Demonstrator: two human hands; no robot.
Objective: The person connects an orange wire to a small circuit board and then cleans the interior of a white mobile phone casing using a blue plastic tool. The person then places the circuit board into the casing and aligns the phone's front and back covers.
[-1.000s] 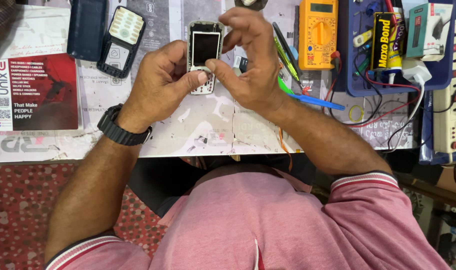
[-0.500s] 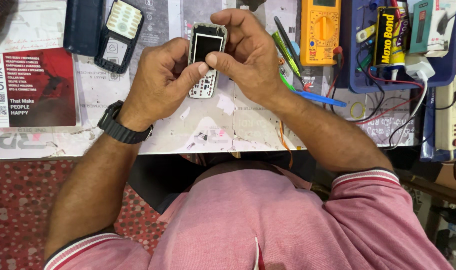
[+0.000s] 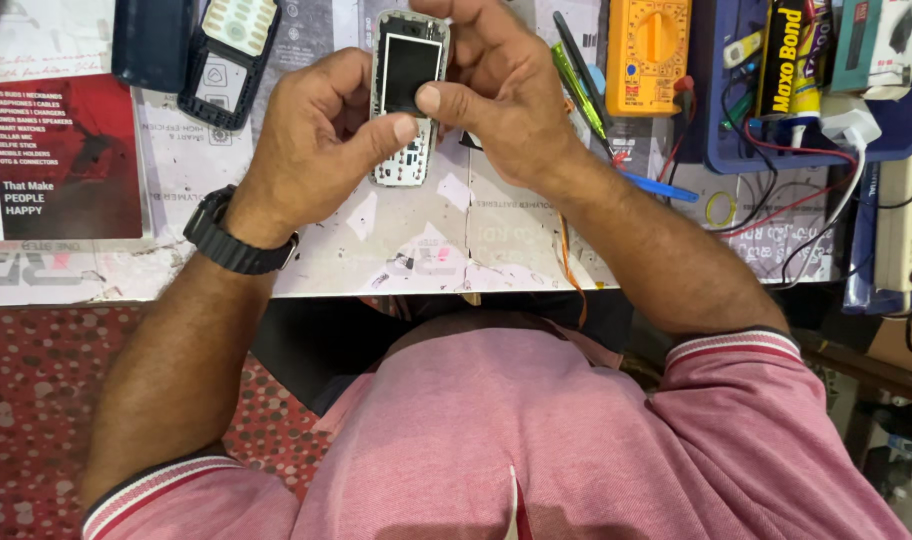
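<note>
Just above the middle of the frame, a stripped small keypad phone with a dark screen and bare white key board (image 3: 408, 95) is pinched from both sides: the left hand (image 3: 311, 150) closes its thumb and fingers on the lower left edge, and the right hand (image 3: 501, 90) clasps the right edge, thumb pressing the front. With its casing off, too hard a squeeze could likely crack the screen. A slip could drop it onto the scuffed white paper-covered worktable (image 3: 416, 250), near the dark blue phone shell with pale keypad (image 3: 228, 55) at upper left.

Pink polo shirt (image 3: 536, 440), striped cuffs; black, probably rubber, wristwatch (image 3: 234, 238).
</note>
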